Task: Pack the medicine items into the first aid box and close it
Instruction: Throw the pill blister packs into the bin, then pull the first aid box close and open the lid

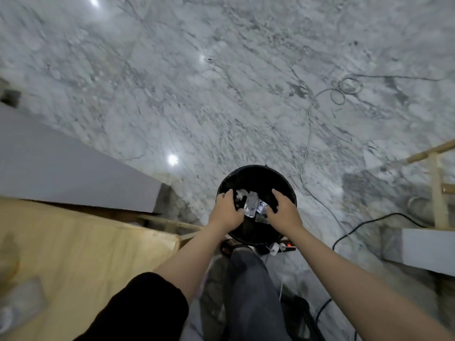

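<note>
A: Blister strips (253, 205)?
B: Lower centre, over the black bucket (258, 175); long axis runs up-frame, slightly tilted.
A: Grip?
B: Left hand (226, 209) and right hand (283, 209) grasp the strips together.

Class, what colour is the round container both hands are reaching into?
Black. The round container shows best in the head view, its only view, standing on the marbled grey-white floor.

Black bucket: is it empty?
No: the black bucket holds silvery blister packs and something white, with the left hand and right hand reaching in on either side of them.
</note>
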### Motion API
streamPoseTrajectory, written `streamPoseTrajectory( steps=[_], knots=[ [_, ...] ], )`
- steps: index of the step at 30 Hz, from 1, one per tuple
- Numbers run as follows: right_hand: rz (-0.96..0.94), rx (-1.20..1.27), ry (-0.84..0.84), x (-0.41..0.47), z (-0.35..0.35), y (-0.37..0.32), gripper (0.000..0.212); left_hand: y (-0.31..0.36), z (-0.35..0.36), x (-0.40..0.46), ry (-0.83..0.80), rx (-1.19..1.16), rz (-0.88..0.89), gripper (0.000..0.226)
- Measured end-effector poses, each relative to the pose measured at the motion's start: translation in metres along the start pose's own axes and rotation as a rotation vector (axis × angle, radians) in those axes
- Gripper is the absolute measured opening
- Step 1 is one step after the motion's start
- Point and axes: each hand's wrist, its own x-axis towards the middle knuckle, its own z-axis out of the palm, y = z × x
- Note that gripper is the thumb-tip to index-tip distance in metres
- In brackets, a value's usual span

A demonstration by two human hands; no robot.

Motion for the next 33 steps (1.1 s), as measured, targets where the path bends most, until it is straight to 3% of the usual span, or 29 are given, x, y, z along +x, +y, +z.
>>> streamPoseTrajectory(
  steps=[7,12,17,23,28,33],
  knots=[
    [-0.249,-0.023,0.082,-0.065,0.004,-0.087,0.06,-0.003,-0.077,-0.111,0.362,-0.187,0.21,0.063],
    [-0.509,-0.097,0.077,-0.128,0.026,-0.167,0.059,-0.057,-0.122,-0.212,0.638,-0.276,0.224,0.059],
    [-0.791,-0.121,0.001,-0.198,0.085,-0.235,0.057,-0.133,-0.136,-0.305,0.873,-0.352,0.112,0.058],
    [-1.135,-0.227,-0.204,-0.282,0.186,-0.288,0.053,-0.22,-0.123,-0.404,1.14,-0.399,-0.052,0.049],
    [-1.431,-0.319,-0.473,-0.351,0.262,-0.306,0.041,-0.278,-0.091,-0.472,1.366,-0.496,-0.268,0.045],
    [-1.644,-0.457,-0.578,-0.396,0.308,-0.293,0.043,-0.316,-0.043,-0.522,1.463,-0.471,-0.525,0.053]
  ],
)
